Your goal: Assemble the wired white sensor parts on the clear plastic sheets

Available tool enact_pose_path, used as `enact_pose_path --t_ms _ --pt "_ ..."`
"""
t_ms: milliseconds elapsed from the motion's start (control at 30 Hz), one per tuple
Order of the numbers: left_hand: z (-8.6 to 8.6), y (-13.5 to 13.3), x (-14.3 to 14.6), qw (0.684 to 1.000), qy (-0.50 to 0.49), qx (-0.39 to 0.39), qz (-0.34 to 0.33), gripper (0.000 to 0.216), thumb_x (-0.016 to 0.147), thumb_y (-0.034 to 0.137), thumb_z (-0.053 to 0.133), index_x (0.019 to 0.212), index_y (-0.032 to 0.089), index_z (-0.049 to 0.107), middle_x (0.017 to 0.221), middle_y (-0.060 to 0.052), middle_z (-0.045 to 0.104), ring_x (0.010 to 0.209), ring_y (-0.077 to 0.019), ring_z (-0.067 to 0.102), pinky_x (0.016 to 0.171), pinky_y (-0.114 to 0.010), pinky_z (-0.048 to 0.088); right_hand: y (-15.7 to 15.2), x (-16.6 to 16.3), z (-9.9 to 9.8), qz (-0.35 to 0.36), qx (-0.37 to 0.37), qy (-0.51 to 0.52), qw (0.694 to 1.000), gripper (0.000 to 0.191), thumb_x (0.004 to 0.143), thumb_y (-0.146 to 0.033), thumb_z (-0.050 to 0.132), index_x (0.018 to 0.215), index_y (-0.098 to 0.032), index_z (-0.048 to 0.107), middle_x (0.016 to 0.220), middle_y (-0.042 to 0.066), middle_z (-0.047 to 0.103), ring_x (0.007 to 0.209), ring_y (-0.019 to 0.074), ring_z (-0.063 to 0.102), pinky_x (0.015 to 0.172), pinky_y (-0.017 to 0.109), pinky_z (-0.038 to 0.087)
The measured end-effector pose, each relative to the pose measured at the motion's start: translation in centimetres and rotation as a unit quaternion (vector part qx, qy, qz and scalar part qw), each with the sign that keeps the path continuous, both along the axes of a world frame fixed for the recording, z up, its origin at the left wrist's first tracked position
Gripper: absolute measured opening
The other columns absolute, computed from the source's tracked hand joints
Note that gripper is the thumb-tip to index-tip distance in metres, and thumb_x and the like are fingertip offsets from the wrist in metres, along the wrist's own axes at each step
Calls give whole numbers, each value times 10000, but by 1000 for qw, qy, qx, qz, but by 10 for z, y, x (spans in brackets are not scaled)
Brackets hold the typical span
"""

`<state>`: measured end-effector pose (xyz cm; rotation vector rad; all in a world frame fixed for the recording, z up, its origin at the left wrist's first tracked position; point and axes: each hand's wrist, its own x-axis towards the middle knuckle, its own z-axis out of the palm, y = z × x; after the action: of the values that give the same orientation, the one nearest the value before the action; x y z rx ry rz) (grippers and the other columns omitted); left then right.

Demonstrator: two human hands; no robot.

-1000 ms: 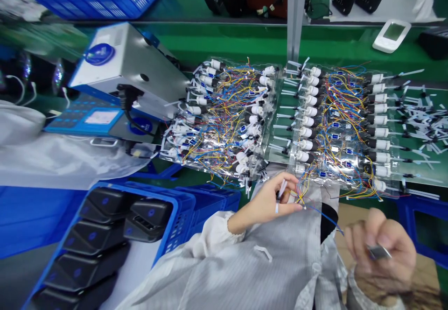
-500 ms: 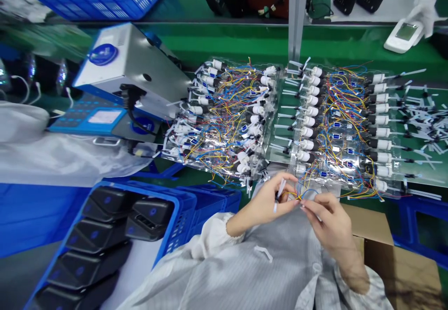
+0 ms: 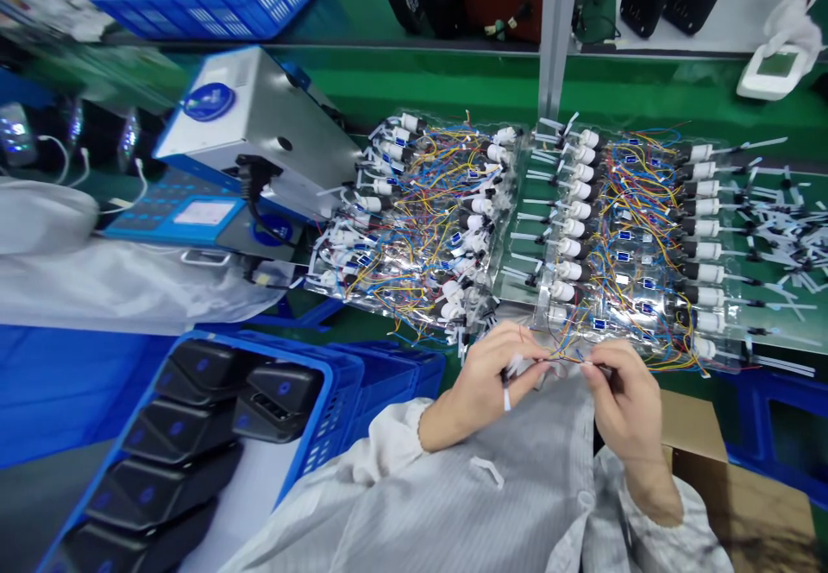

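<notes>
Thin coloured wires [image 3: 564, 359] stretch between my two hands at the near edge of the bench. My left hand [image 3: 490, 376] is closed, pinching the wires between thumb and forefinger; a small dark part with white strips sits in its palm, mostly hidden. With thumb and fingertips my right hand [image 3: 626, 387] pinches the wires' other side. Just beyond my hands lies a tray of white-and-black cylindrical parts [image 3: 569, 247] in rows, with red, blue and yellow wires tangled between them. A second similar batch of wired parts [image 3: 414, 219] lies to its left.
A silver-and-blue machine [image 3: 259, 137] stands at left. Black devices [image 3: 187, 422] fill a blue crate [image 3: 323, 400] at lower left. Loose black pieces with white strips [image 3: 789, 228] lie at right. Across the bench, another person's gloved hand [image 3: 797, 34] holds a white device [image 3: 769, 72].
My hands have moved apart, drawing the wires out straighter between them. The view has shifted slightly. Across the bench, the other person's gloved hand and white device have moved right.
</notes>
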<state>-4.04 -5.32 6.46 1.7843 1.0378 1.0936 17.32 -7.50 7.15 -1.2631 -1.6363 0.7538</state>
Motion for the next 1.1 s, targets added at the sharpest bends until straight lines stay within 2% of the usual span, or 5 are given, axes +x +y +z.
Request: enact_pose_path --t_ms 233,533,767,933,1100 --pt "13 8 1 997 23 -64 41 97 976 261 662 1009 205 734 964 -72 695 870 -184 665 777 -324 543 16 8 5 -31 5 7 999 66 970 -178 628 965 -240 650 888 32 646 826 191 611 711 337 485" --pt "41 46 11 996 -42 -65 38 145 989 308 644 995 176 704 921 -49 670 672 -112 584 617 -249 474 38 27 23 -97 17 25 995 53 998 -257 611 1009 -238 659 921 35 627 831 186 604 689 319 461" --pt "83 84 33 998 -60 2 9 147 966 306 668 986 168 716 864 -24 649 613 -86 543 562 -223 450 69 40 67 -121 99 -14 988 76 996 -285 625 966 -223 659 862 21 619 701 149 568 588 300 413" --pt "115 104 41 996 -71 51 -6 104 966 236 674 1035 162 694 765 23 619 540 -55 512 509 -196 417 89 49 101 -127 156 -49 978 80 993 -264 640 954 -204 675 853 19 649 671 119 551 605 301 407" --pt "136 128 34 975 -164 147 -14 195 975 297 697 1155 237 649 824 27 624 503 -57 529 464 -222 424 100 55 136 -162 197 -53 965 89 974 -299 653 939 -219 671 810 -10 630 635 126 567 567 301 410"
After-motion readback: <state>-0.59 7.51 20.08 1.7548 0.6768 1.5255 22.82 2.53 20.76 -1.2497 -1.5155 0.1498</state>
